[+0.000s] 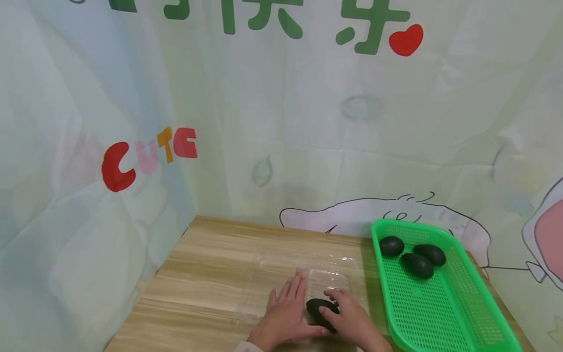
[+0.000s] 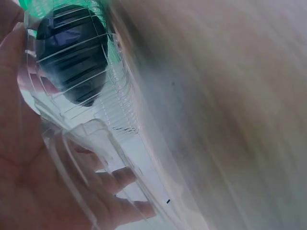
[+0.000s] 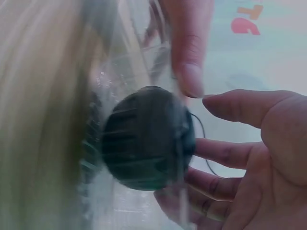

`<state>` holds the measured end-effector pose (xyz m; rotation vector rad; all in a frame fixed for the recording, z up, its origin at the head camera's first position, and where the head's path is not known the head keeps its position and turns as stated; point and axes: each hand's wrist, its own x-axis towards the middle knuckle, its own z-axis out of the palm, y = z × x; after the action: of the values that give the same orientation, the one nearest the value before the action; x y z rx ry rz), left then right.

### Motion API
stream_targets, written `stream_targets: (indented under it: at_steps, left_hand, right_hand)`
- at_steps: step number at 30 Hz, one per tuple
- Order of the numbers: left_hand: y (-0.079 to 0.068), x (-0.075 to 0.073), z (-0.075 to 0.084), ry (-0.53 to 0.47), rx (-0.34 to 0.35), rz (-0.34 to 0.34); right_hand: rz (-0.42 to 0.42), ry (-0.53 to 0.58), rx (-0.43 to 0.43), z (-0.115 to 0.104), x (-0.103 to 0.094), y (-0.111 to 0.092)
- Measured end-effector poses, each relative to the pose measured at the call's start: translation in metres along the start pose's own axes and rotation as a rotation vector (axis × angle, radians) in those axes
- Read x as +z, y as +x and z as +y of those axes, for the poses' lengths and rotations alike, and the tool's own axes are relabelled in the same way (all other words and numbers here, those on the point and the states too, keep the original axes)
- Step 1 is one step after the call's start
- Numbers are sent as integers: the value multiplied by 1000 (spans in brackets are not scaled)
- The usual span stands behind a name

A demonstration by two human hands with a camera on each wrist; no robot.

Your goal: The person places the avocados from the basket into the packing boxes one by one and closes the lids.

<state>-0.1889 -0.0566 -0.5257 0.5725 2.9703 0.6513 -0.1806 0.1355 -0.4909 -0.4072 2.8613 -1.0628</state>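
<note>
1. Lower centre: right hand point(image 1: 353, 320) curls round a blackish, oval fruit point(image 1: 315, 308) inside a clear plastic box point(image 1: 329, 279).
2. Left hand point(image 1: 283, 315), fingers straight, touches the box.
3. Apparently mid-placing; next calls for gentle release.

a wooden table point(image 1: 198, 278), its top pale brown with darker grain streaks, carries two things directly. a clear plastic container point(image 1: 330, 277) lies on it, opened out flat, one see-through half to the left and a ribbed half to the right; the grain shows through both. just to its right stands a bright green basket point(image 1: 440, 313) with perforated mesh, its long sides running from the table's back toward the front.
</note>
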Motion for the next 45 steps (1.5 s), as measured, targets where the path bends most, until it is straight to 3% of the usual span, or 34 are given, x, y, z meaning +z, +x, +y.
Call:
stream_targets:
  at_steps: [5, 9, 14, 19, 23, 28, 36, 45]
  left_hand:
    - [-1, -1, -1, -31, -14, -9]
    - [-2, -4, -4, -71, -27, -12]
    - [-3, -7, -6, -90, -29, -3]
    - [-4, -8, -7, -87, -15, 11]
    - [-4, -8, -8, -78, -11, 17]
    - [-2, -8, -8, -81, -9, 11]
    - [0, -5, -7, -81, -2, -12]
    - [2, -1, -1, -84, 15, -33]
  right_hand:
    - [31, 28, 14, -8, -19, -1]
    - [101, 25, 44, -20, -41, -1]
    - [207, 46, -13, -22, -71, 2]
    - [272, -146, -9, -5, -112, 7]
    - [239, -291, 45, 13, -145, 14]
    - [162, -364, 106, 41, -167, 28]
    - [101, -473, 174, 87, -178, 51]
    - [48, -547, 262, 111, -186, 61]
